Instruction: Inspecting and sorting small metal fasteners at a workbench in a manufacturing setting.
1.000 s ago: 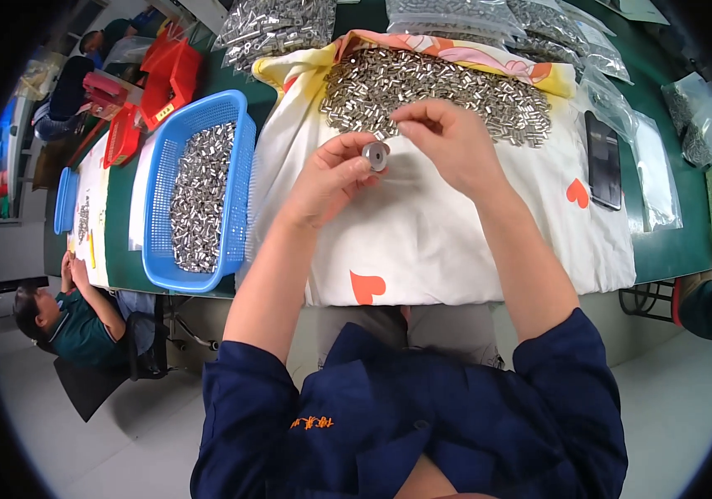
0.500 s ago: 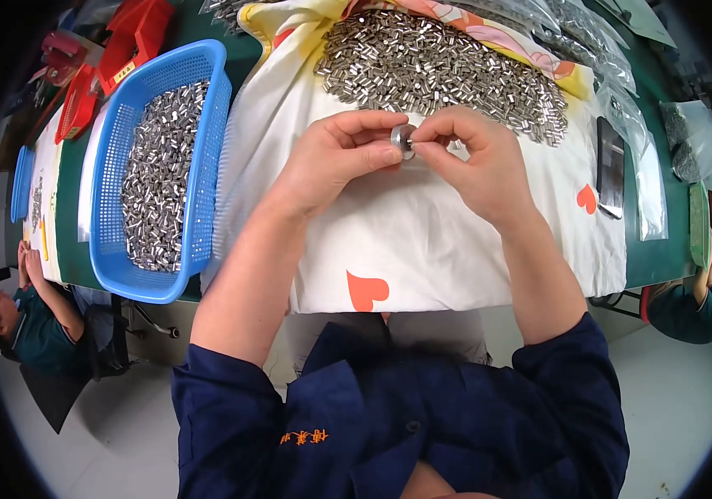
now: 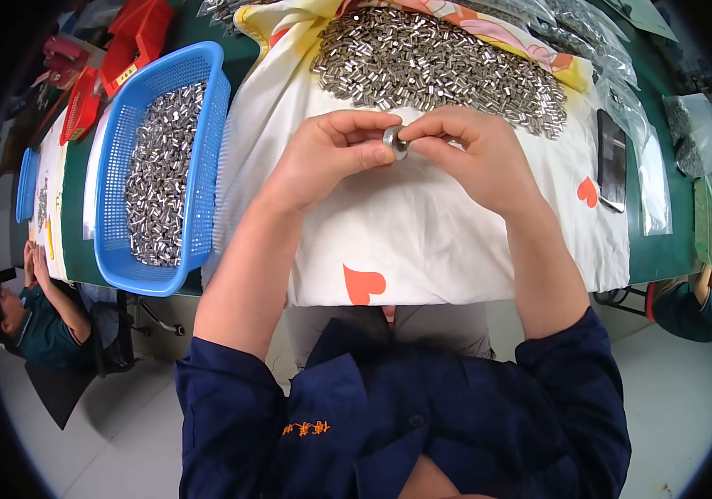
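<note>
Hands, left (image 3: 327, 154) and right (image 3: 464, 150), pinch one metal ring (image 3: 395, 141) together, pile (image 3: 439, 62) at 12 o'clock, basket (image 3: 115, 258) at 9 o'clock

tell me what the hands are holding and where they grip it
Both the left hand and right hand pinch one small round metal piece by its rim, fingertips on opposite sides, above the white cloth.
</note>
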The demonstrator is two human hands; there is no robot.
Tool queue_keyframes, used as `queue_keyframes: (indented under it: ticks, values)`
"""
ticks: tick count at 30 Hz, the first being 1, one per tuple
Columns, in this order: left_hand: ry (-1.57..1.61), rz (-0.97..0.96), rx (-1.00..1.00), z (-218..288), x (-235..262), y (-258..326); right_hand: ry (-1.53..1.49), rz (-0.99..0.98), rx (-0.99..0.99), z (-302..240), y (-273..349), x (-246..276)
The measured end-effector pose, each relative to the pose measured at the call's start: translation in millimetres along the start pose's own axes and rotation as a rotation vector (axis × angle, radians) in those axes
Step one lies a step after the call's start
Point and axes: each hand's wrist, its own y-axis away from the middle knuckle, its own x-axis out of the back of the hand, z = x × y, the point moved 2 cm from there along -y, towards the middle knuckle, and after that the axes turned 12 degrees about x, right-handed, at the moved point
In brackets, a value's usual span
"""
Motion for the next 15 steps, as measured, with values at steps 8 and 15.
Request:
queue_keyframes:
  ticks: [8,15]
  values:
    - [0.010,-0.025,0.036,1,-3,-1,0.331,0.010,-0.148,10,-2,24]
    - [-0.050,0.007,0.091,3,-5,0,0.657,-0.220,-0.163,27,7,15]
